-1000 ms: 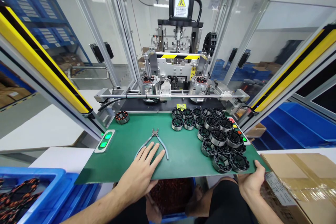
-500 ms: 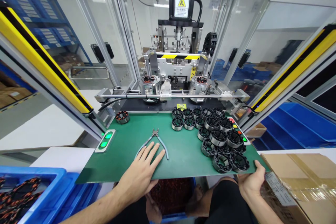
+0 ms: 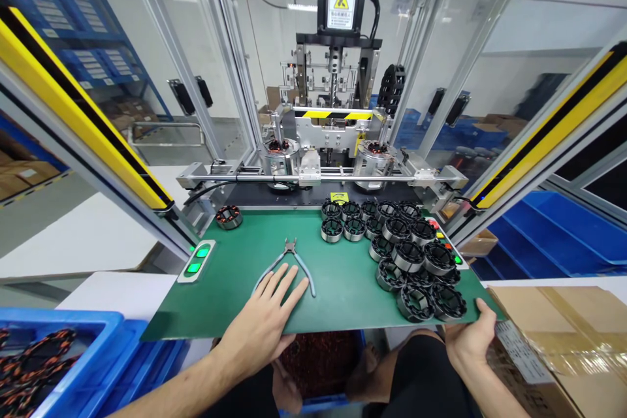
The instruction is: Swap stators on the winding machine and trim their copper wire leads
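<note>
Grey-handled pliers (image 3: 288, 261), nose pointing away, left hand (image 3: 268, 320) flat, grip open on handles

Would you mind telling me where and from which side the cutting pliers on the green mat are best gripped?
Grip the pliers by the two splayed handles, from the near side: they point toward the left hand, whose fingertips lie between them, jaws facing away.

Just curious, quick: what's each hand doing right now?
Left hand: open, flat on the mat, fingertips by the pliers.
Right hand: gripping the mat's edge.
</note>
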Tool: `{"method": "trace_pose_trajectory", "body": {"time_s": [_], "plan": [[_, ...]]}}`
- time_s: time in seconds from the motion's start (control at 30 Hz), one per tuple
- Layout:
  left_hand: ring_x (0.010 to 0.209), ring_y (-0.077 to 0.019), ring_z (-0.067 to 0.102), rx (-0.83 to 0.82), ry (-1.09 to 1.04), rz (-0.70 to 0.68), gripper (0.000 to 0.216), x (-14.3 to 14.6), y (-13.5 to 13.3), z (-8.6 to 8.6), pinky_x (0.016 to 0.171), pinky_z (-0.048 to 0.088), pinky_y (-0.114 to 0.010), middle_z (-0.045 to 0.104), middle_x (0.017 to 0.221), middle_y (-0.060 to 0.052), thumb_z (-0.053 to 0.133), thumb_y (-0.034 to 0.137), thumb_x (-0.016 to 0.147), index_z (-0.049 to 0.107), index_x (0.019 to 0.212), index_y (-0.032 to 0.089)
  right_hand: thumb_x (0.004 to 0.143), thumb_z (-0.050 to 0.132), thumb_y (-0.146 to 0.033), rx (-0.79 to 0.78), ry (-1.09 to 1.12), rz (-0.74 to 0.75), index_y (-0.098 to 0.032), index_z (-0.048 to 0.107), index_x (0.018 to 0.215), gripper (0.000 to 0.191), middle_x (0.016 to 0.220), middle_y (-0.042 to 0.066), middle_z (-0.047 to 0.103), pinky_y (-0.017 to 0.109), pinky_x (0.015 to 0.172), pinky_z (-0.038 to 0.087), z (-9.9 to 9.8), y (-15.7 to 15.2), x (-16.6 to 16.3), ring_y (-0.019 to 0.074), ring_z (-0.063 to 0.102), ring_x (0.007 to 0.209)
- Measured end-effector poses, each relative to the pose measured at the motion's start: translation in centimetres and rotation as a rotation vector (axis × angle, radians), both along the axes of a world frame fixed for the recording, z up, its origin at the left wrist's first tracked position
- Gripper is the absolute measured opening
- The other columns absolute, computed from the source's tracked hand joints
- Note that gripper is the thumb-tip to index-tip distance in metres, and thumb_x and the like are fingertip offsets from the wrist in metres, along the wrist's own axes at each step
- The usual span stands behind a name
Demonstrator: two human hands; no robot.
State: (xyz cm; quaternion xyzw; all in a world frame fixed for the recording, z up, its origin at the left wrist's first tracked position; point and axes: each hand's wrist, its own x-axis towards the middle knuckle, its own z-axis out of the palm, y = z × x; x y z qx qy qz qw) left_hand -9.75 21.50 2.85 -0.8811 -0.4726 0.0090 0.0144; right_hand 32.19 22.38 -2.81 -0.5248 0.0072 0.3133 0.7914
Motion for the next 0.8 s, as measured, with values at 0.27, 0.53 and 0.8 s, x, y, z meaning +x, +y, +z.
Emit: {"method": "trace_pose_trajectory", "body": {"time_s": [0.27,0.53,0.8], "plan": [[0.166,-0.0443,0.03,-0.028,0.019,0.004,0.095,0.2,-0.1,0.6,0.133,0.029,-0.066,0.037,0.178,-0.019,0.074,0.029,0.085,0.037,0.173,0.022,0.08,0.062,-0.039,-0.008,0.004,-0.022,-0.023,0.073,0.111,0.036,0.119,-0.002,0.079,0.037,0.115,0.054,-0.4,0.1,0.3,0.0208,0.07,0.122],[0.166,-0.0428,0.031,0.012,-0.002,-0.005,0.1,0.0,0.0,0.1,0.134,0.027,-0.063,0.038,0.177,-0.018,0.077,0.029,0.083,0.034,0.174,0.025,0.078,0.064,-0.043,0.012,-0.05,-0.008,-0.023,0.073,0.112,0.04,0.119,0.0,0.078,0.041,0.111,0.057,-0.8,0.1,0.5,0.0234,0.069,0.124],[0.167,-0.0436,0.029,0.016,-0.003,-0.016,0.1,-0.1,0.0,0.0,0.134,0.026,-0.064,0.036,0.178,-0.019,0.076,0.029,0.084,0.032,0.174,0.023,0.08,0.063,-0.042,0.005,-0.014,0.007,-0.024,0.074,0.112,0.038,0.12,-0.002,0.078,0.037,0.118,0.051,-0.6,0.0,0.4,0.0198,0.069,0.122]]}}
